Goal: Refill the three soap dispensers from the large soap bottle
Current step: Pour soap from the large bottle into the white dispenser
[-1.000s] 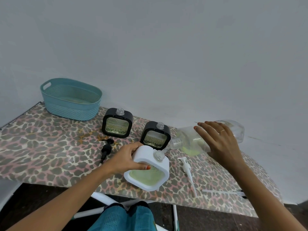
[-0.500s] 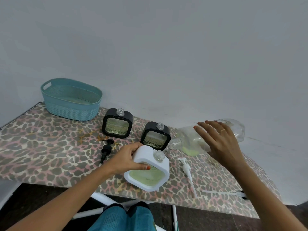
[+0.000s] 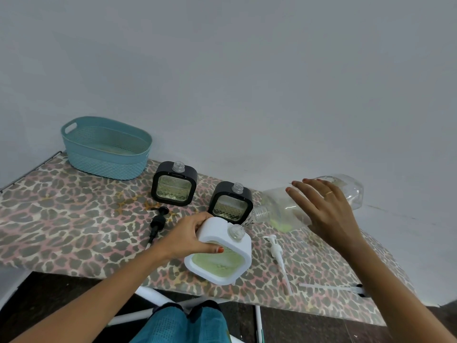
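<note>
My left hand grips a white square soap dispenser at the table's front edge, tilted, with pale green soap inside and its clear neck uncapped. My right hand lies spread over the large clear soap bottle and holds it on its side. The bottle's mouth sits just above and right of the white dispenser's neck, and a thin trickle of soap runs between them. A little green soap lies in the bottle's lower side. Two black square dispensers stand uncapped behind.
On the leopard-print table, a teal basket stands at the back left. A black pump lies left of my left hand, a white pump to its right, and another pump tube near the front right edge. A wall rises behind.
Hardly anything differs: both hands hold their places, the bottle stays tipped toward the white dispenser's neck, and the thin stream has shrunk to a trickle.
</note>
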